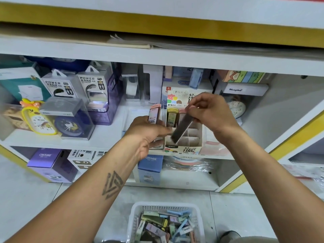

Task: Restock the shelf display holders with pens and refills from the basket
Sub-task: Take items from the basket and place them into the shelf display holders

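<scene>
A cardboard display holder (191, 148) with divided slots stands on the middle shelf; two refill cases, yellow (172, 117) and pink, stand in its back row. My right hand (212, 113) pinches the top of a dark slim refill case (182, 128), tilted with its lower end in a front slot. My left hand (149, 134), just left of the holder, grips a pink-capped refill case (154, 114) held upright. A white basket (135, 218) on the floor below holds several pastel refill cases.
Power bank boxes (59, 85), clocks in clear cases (73, 123) and a yellow toy clock (37, 120) fill the shelf's left side. Another boxed clock (236, 107) sits to the right. Purple and blue boxes (49, 162) stand on the lower shelf. A yellow-edged shelf (157, 21) overhangs above.
</scene>
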Tool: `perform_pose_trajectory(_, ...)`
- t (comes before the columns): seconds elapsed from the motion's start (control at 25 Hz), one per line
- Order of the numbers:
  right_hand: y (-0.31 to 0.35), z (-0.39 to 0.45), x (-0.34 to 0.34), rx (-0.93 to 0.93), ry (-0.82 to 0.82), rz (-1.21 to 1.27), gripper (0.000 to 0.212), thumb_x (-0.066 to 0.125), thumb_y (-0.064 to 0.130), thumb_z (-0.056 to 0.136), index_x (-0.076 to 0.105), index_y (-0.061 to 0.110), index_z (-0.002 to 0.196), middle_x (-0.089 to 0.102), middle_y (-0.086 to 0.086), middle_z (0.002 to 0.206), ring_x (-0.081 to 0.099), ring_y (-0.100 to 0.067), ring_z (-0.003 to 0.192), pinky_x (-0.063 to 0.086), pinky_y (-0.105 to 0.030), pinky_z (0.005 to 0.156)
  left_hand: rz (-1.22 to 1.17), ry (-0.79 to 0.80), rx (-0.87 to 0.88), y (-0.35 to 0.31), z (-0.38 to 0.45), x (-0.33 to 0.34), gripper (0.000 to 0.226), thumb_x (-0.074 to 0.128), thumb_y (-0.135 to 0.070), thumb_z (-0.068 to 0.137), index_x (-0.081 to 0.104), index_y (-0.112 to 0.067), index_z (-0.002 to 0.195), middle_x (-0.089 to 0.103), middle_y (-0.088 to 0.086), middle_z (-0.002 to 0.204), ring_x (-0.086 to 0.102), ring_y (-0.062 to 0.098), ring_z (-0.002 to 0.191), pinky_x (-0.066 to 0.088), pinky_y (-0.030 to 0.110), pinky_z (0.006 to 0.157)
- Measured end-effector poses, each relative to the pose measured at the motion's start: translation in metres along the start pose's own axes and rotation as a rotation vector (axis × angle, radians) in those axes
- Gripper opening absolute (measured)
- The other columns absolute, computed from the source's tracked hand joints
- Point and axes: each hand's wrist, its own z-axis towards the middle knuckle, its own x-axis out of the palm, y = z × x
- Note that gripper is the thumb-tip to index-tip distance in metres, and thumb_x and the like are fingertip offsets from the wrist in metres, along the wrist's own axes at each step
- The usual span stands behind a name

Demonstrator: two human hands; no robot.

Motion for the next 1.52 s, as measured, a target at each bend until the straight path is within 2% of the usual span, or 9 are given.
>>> perform_pose_trajectory(0.2, -0.005, 0.002, -0.013, -0.078, -0.051, -0.209, 0.01, 0.082, 0.014, 0.079, 0.075, 0.012, 0.086, 0.073, -0.001, 0.078, 0.07, -0.017, 0.07, 0.056, -0.031, 0.072, 0.06, -0.041, 0.021, -0.001, -0.001, 0.0, 0.031, 0.088, -0.013, 0.071, 0.059, -0.011, 0.081, 0.059, 0.003, 0.053, 0.047, 0.012, 0.036, 0.041, 0.019, 0.037)
perform_pose_trajectory(0.36, -0.012, 0.009, -0.009, -0.12, -0.055, -0.172, 0.015, 0.074, 0.008, 0.088, 0.073, 0.009, 0.102, 0.076, -0.004, 0.09, 0.074, -0.016, 0.084, 0.058, -0.038, 0.089, 0.106, 0.016, -0.007, -0.002, -0.004, 0.003, 0.016, 0.072, -0.021, 0.085, 0.061, -0.011, 0.079, 0.055, 0.004, 0.053, 0.046, 0.018, 0.039, 0.039, 0.021, 0.04)
perform_pose_trajectory(0.52, -0.019, 0.007, -0.002, -0.314, -0.078, -0.474, 0.015, 0.063, 0.013, 0.095, 0.073, 0.013, 0.107, 0.077, -0.003, 0.092, 0.073, -0.02, 0.085, 0.057, -0.038, 0.085, 0.031, 0.092, -0.062, -0.004, -0.006, 0.002, 0.013, 0.044, -0.016, 0.092, 0.056, -0.013, 0.088, 0.058, 0.01, 0.06, 0.05, 0.024, 0.044, 0.042, 0.024, 0.044)
perform_pose_trajectory(0.76, -0.025, 0.005, 0.007, -0.447, -0.069, -0.758, 0.013, 0.061, 0.014, 0.096, 0.073, 0.01, 0.101, 0.074, -0.01, 0.096, 0.067, -0.029, 0.086, 0.056, -0.041, 0.078, -0.095, 0.175, -0.141, -0.003, -0.009, 0.001, 0.018, 0.042, -0.013, 0.095, 0.058, -0.009, 0.101, 0.061, 0.015, 0.068, 0.062, 0.031, 0.055, 0.058, 0.037, 0.06)
perform_pose_trajectory(1.0, -0.006, -0.001, 0.017, -0.023, 0.127, 0.067, 0.017, 0.073, 0.023, 0.091, 0.074, 0.016, 0.106, 0.076, -0.003, 0.079, 0.063, -0.013, 0.058, 0.048, -0.025, 0.054, -0.104, 0.298, -0.129, -0.003, -0.009, 0.003, 0.024, 0.042, -0.014, 0.094, 0.06, -0.003, 0.106, 0.059, 0.016, 0.073, 0.059, 0.029, 0.059, 0.048, 0.033, 0.058)
perform_pose_trajectory(1.12, -0.001, -0.004, 0.014, -0.008, 0.152, 0.162, 0.013, 0.076, 0.012, 0.087, 0.074, 0.005, 0.098, 0.074, -0.016, 0.08, 0.062, -0.017, 0.059, 0.05, -0.025, 0.053, -0.064, 0.341, -0.098, -0.001, -0.009, 0.007, 0.023, 0.045, -0.012, 0.096, 0.064, -0.002, 0.104, 0.065, 0.016, 0.079, 0.068, 0.035, 0.072, 0.056, 0.037, 0.065)
perform_pose_trajectory(1.32, -0.001, 0.004, -0.01, -0.21, -0.12, -0.134, 0.004, 0.074, 0.012, 0.089, 0.071, 0.014, 0.09, 0.071, -0.008, 0.078, 0.064, -0.021, 0.063, 0.055, -0.032, 0.061, 0.726, -0.054, 0.276, 0.014, 0.005, 0.006, 0.015, 0.069, -0.026, 0.086, 0.065, -0.018, 0.098, 0.067, -0.001, 0.095, 0.066, 0.022, 0.09, 0.055, 0.033, 0.078)
perform_pose_trajectory(1.4, -0.004, 0.001, -0.011, -0.321, -0.152, -0.381, 0.004, 0.073, 0.02, 0.09, 0.072, 0.019, 0.094, 0.067, 0.011, 0.076, 0.063, -0.014, 0.067, 0.053, -0.029, 0.069, 0.904, -0.129, 0.312, 0.019, 0.009, 0.005, 0.019, 0.069, -0.026, 0.086, 0.06, -0.019, 0.101, 0.063, -0.002, 0.098, 0.061, 0.019, 0.092, 0.048, 0.027, 0.07)
perform_pose_trajectory(1.52, -0.008, -0.003, -0.006, -0.412, -0.145, -0.534, 0.013, 0.07, 0.026, 0.092, 0.073, 0.017, 0.101, 0.071, 0.006, 0.083, 0.063, -0.012, 0.073, 0.052, -0.027, 0.071, 1.034, -0.155, 0.319, 0.029, 0.015, 0.008, 0.028, 0.068, -0.028, 0.089, 0.059, -0.013, 0.111, 0.064, 0.004, 0.105, 0.06, 0.024, 0.095, 0.045, 0.029, 0.072)
